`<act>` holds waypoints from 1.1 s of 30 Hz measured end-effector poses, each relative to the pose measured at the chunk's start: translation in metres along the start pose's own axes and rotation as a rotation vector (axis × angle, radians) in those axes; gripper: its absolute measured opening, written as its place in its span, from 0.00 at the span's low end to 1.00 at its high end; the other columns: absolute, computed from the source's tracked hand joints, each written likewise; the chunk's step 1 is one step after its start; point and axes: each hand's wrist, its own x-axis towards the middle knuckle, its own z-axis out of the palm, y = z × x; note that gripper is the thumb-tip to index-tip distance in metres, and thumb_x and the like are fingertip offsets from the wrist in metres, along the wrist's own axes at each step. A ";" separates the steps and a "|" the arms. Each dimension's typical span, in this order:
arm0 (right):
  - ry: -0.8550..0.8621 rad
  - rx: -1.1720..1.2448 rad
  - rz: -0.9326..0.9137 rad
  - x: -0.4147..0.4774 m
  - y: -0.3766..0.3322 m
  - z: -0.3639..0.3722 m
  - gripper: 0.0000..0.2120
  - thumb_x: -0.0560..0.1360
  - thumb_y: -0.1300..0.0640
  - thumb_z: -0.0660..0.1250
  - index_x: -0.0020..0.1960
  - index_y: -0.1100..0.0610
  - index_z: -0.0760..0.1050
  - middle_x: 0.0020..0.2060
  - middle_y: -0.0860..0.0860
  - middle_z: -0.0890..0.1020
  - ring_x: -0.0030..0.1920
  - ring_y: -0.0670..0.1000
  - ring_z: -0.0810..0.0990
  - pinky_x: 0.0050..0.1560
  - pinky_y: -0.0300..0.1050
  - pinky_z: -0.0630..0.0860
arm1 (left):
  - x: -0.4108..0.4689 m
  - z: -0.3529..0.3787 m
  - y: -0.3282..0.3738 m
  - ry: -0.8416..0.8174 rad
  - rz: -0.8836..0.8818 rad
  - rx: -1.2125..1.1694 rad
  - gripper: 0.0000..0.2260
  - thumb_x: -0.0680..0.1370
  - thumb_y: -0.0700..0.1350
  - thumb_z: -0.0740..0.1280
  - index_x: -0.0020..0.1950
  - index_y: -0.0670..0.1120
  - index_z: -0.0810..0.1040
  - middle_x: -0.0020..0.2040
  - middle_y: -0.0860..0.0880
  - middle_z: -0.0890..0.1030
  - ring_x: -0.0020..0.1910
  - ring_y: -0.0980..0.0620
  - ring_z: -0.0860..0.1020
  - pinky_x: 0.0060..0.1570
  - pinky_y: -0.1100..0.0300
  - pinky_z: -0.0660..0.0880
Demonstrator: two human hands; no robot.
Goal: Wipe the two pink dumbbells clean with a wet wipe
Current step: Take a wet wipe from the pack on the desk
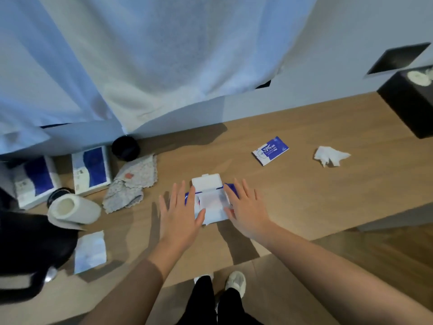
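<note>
In the lower middle of the frame, a wet-wipe pack is seen on the tabletop, with its white lid flipped open toward the upper side. The left hand and the right hand are laid flat beside it, fingers spread, nothing gripped; both touch its edges. A wipe sheet is exposed between them, equally near to both. No pink dumbbells can be found in view.
</note>
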 end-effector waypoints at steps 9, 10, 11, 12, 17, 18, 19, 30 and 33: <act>0.161 0.135 -0.033 0.019 -0.003 0.004 0.15 0.78 0.52 0.65 0.63 0.54 0.75 0.70 0.51 0.70 0.70 0.54 0.68 0.63 0.48 0.65 | 0.029 0.010 0.005 0.083 0.038 -0.121 0.11 0.76 0.50 0.71 0.54 0.46 0.82 0.55 0.46 0.80 0.55 0.44 0.78 0.65 0.43 0.67; 0.167 0.164 -0.030 0.020 -0.003 0.004 0.14 0.78 0.53 0.65 0.62 0.55 0.75 0.69 0.52 0.71 0.69 0.54 0.69 0.62 0.48 0.65 | 0.031 0.012 0.005 0.065 0.022 -0.130 0.10 0.77 0.50 0.70 0.55 0.47 0.82 0.55 0.47 0.79 0.54 0.44 0.77 0.65 0.44 0.66; 0.164 0.185 -0.025 0.021 -0.004 0.004 0.13 0.78 0.53 0.65 0.61 0.55 0.76 0.69 0.51 0.71 0.69 0.53 0.69 0.62 0.48 0.65 | 0.032 0.013 0.006 0.050 0.000 -0.147 0.09 0.77 0.49 0.70 0.55 0.47 0.81 0.54 0.47 0.78 0.55 0.44 0.77 0.66 0.46 0.65; 0.160 0.206 -0.014 0.022 -0.004 0.004 0.12 0.78 0.54 0.65 0.60 0.55 0.76 0.69 0.51 0.71 0.69 0.53 0.69 0.62 0.47 0.66 | 0.033 0.015 0.006 0.046 -0.026 -0.177 0.08 0.77 0.48 0.69 0.55 0.48 0.81 0.54 0.47 0.78 0.54 0.45 0.76 0.65 0.48 0.65; 0.194 0.340 0.040 0.029 -0.008 0.004 0.08 0.76 0.58 0.68 0.54 0.59 0.78 0.67 0.53 0.73 0.67 0.55 0.70 0.61 0.48 0.66 | 0.039 0.016 0.010 0.054 -0.107 -0.303 0.04 0.77 0.44 0.68 0.51 0.48 0.79 0.52 0.49 0.76 0.55 0.47 0.74 0.61 0.53 0.63; 0.193 0.365 0.043 0.030 -0.008 0.005 0.07 0.76 0.59 0.68 0.53 0.59 0.78 0.66 0.53 0.73 0.67 0.55 0.70 0.61 0.48 0.67 | 0.040 0.015 0.011 0.054 -0.112 -0.313 0.03 0.78 0.44 0.67 0.50 0.48 0.79 0.52 0.50 0.76 0.55 0.47 0.74 0.61 0.54 0.62; 0.195 0.383 0.043 0.031 -0.008 0.006 0.06 0.75 0.60 0.69 0.52 0.59 0.79 0.65 0.53 0.74 0.66 0.55 0.71 0.61 0.48 0.68 | 0.040 0.013 0.013 0.054 -0.117 -0.323 0.02 0.78 0.43 0.66 0.49 0.48 0.79 0.52 0.50 0.76 0.55 0.48 0.74 0.61 0.55 0.62; -0.039 0.988 0.022 0.003 0.015 -0.016 0.23 0.74 0.63 0.69 0.65 0.46 0.70 0.55 0.40 0.79 0.53 0.37 0.78 0.48 0.29 0.74 | 0.025 -0.023 0.027 -0.049 -0.025 -0.944 0.09 0.80 0.40 0.64 0.49 0.56 0.73 0.37 0.55 0.78 0.38 0.61 0.75 0.34 0.71 0.68; -0.015 0.839 -0.038 -0.008 0.024 -0.023 0.09 0.75 0.61 0.69 0.55 0.55 0.79 0.50 0.48 0.82 0.52 0.45 0.79 0.52 0.38 0.75 | 0.023 -0.025 0.034 -0.173 0.124 -0.942 0.12 0.82 0.43 0.61 0.57 0.62 0.71 0.37 0.60 0.77 0.37 0.62 0.74 0.36 0.69 0.70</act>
